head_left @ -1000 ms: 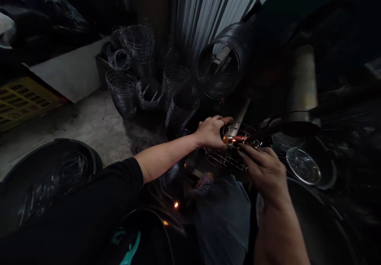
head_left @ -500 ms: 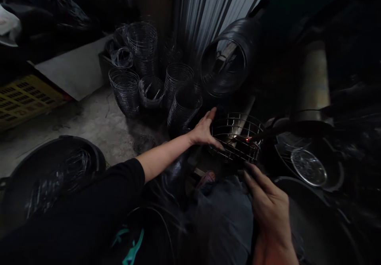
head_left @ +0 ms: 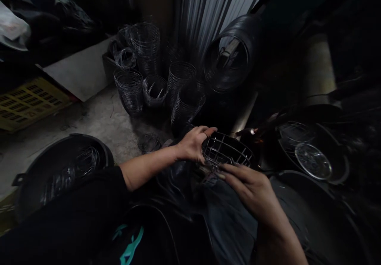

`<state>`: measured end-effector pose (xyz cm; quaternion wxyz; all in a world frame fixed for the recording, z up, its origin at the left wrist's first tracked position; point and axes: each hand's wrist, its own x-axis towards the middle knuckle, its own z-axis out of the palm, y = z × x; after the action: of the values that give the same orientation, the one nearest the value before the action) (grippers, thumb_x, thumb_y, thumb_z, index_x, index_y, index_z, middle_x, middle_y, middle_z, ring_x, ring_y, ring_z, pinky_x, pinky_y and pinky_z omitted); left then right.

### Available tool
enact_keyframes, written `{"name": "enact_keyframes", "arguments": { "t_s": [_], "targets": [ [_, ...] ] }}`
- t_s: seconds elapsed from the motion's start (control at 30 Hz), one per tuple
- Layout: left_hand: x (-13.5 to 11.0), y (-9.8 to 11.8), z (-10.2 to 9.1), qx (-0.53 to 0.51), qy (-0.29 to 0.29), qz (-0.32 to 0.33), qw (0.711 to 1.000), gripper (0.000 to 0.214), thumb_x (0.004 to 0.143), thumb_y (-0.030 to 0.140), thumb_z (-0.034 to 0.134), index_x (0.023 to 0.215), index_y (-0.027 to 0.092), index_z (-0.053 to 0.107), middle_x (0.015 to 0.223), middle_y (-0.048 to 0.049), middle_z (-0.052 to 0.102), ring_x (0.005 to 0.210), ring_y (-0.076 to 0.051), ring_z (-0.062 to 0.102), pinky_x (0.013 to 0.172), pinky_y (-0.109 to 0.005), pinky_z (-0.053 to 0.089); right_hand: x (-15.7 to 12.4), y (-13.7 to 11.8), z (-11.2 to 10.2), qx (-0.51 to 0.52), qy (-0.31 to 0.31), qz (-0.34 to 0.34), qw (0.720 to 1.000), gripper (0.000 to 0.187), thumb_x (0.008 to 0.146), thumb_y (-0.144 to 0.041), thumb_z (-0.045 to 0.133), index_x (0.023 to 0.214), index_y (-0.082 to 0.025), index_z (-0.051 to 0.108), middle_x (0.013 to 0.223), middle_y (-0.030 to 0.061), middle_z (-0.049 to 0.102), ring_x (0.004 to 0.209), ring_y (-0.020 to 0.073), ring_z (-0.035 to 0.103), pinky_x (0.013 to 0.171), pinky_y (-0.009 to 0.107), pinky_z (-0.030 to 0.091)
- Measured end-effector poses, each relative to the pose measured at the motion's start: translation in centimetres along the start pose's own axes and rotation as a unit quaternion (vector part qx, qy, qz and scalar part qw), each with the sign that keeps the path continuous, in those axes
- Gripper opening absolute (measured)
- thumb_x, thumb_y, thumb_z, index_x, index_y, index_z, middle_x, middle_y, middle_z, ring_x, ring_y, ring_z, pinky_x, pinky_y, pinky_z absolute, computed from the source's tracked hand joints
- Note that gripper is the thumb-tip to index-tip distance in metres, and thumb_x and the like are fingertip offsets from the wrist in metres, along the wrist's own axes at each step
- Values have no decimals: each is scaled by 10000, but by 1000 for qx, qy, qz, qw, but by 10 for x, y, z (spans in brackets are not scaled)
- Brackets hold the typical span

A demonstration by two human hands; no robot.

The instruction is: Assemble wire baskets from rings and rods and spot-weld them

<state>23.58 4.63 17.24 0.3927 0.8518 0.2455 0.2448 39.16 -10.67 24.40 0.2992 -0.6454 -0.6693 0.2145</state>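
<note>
A round wire basket of dark metal bars is in front of me, tilted slightly. My left hand grips its left side, thumb and fingers closed around the rim. At the near side, my right hand has its fingers pressed together against the basket's wires; its thumb is hard to make out. Just past the basket's far rim, a small bright orange glow shows at the tip of a dark metal arm of a machine. A pale bar slants up behind the basket.
Stacks of wire rings stand on the concrete floor, with a large wire coil behind. A black tub with wire pieces is at left, beyond it a yellow crate. At right are a dark basin and a round wire mesh.
The basket has come toward me and away from the metal arm's tip. My left hand moved with it, and my right hand went left onto its near side.
</note>
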Motion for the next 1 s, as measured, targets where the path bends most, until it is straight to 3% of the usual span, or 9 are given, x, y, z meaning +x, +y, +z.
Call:
{"name": "enact_keyframes", "arguments": {
  "t_s": [0.1, 0.23, 0.3, 0.47, 0.57, 0.83, 1.0],
  "targets": [
    [-5, 8, 3, 66, -16, 15, 998, 1077, 478, 576, 813, 1393, 171, 415, 1318, -168, 490, 1211, -334, 482, 1054, -488, 398, 4, 10, 5, -104, -24, 35, 994, 260, 885, -337, 533, 955, -222, 755, 838, 59, 729, 725, 200, 695, 618, 272, 544],
    [0, 13, 9, 100, -14, -5, 995, 1038, 518, 570, 786, 1393, 147, 422, 1296, -180, 500, 1169, -343, 496, 1008, -508, 425, -3, 12, 12, -326, -44, 22, 944, 330, 823, -230, 568, 1121, -191, 703, 997, 88, 724, 797, 256, 700, 620, 331, 550],
    [5, 15, 11, 96, -23, -4, 995, 1036, 522, 568, 781, 1399, 156, 413, 1299, -171, 501, 1168, -342, 496, 998, -510, 431, -8, 13, 13, -371, -39, 2, 928, 353, 820, -188, 548, 1142, -175, 692, 989, 89, 726, 754, 253, 699, 593, 333, 545],
    [17, 21, 15, 72, -25, -6, 997, 1033, 527, 600, 766, 1401, 184, 407, 1301, -142, 505, 1153, -320, 510, 1011, -485, 429, -11, 26, 7, -329, 64, -76, 939, 330, 907, -186, 424, 1017, -158, 734, 896, 92, 735, 691, 205, 696, 600, 288, 526],
    [27, 21, 17, 57, -15, -7, 998, 1043, 502, 575, 788, 1389, 162, 424, 1271, -140, 519, 1146, -317, 514, 1016, -470, 428, -7, 34, 0, -317, 112, -112, 935, 313, 924, -208, 442, 971, -151, 747, 859, 85, 736, 702, 198, 697, 624, 271, 522],
    [57, 27, 14, 46, -1, -42, 998, 1034, 466, 504, 828, 1371, 203, 429, 1269, -118, 507, 1169, -329, 496, 999, -506, 436, 14, 46, -15, -319, 164, -91, 929, 297, 933, -273, 475, 945, -174, 755, 856, 73, 738, 675, 188, 687, 617, 271, 513],
    [68, 30, 11, 51, -12, -62, 997, 1015, 476, 471, 824, 1373, 214, 426, 1265, -102, 511, 1172, -316, 495, 1001, -486, 438, 24, 51, -23, -295, 157, -89, 938, 291, 925, -297, 485, 942, -182, 751, 836, 56, 737, 634, 163, 677, 567, 246, 497]
  ]
}}
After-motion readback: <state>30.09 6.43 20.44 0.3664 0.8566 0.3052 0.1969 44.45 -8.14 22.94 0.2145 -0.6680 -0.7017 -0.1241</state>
